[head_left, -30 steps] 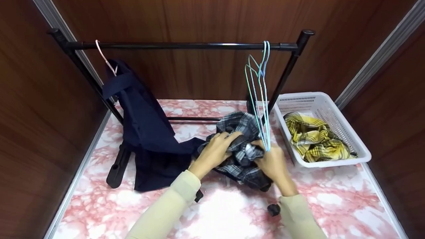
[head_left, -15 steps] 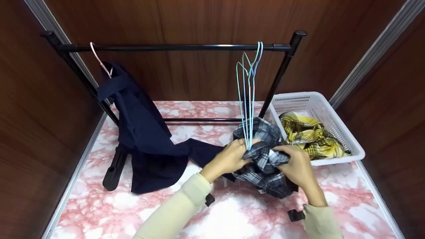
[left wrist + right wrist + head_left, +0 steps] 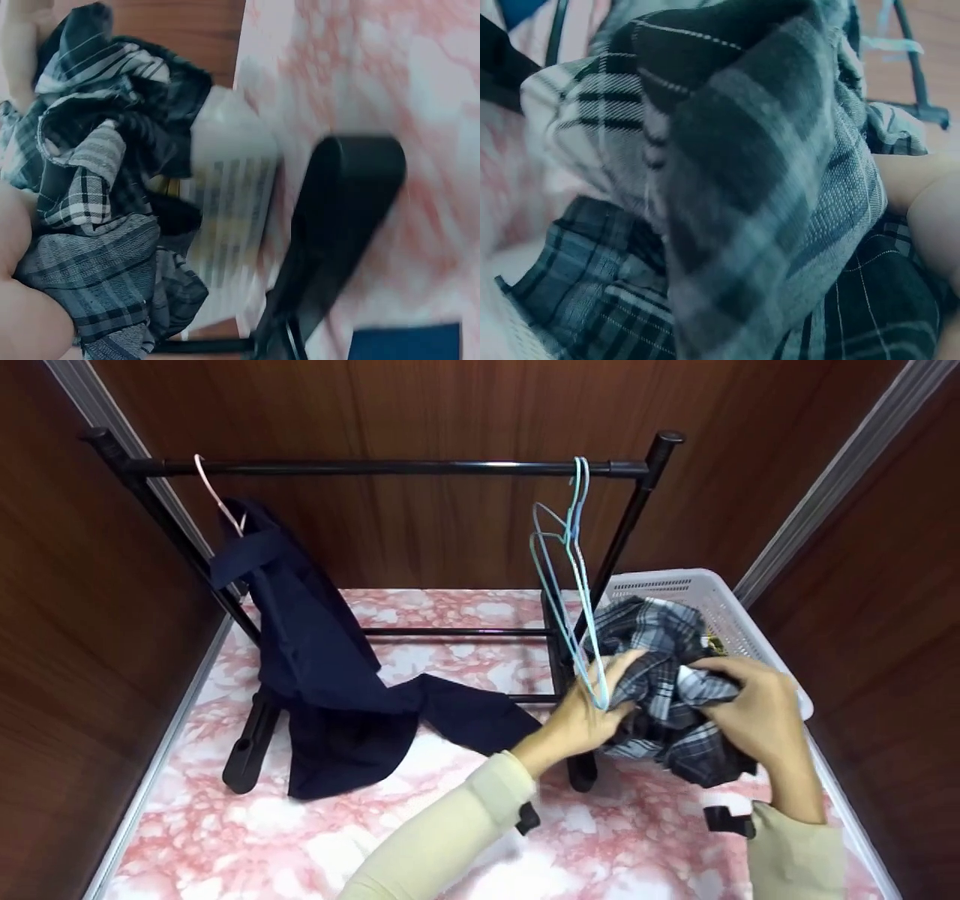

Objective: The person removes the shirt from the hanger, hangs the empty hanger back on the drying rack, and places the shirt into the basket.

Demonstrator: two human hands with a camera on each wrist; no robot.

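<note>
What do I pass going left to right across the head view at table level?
Navy garment → left hand → grey plaid shirt → right hand → white basket.

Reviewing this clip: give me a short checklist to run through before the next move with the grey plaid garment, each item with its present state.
1. Left hand grips the grey plaid garment: ok.
2. Right hand grips it too: ok.
3. Garment lifted off the pink marbled tabletop: ok, bunched above the white basket.
4. Garment spread out enough to find collar or shoulders: not ok, crumpled.
5. Empty blue wire hangers on the black rail: ok, beside the left hand.
6. Hangers free of the garment and fingers: cannot tell, they overlap in the head view.
</note>
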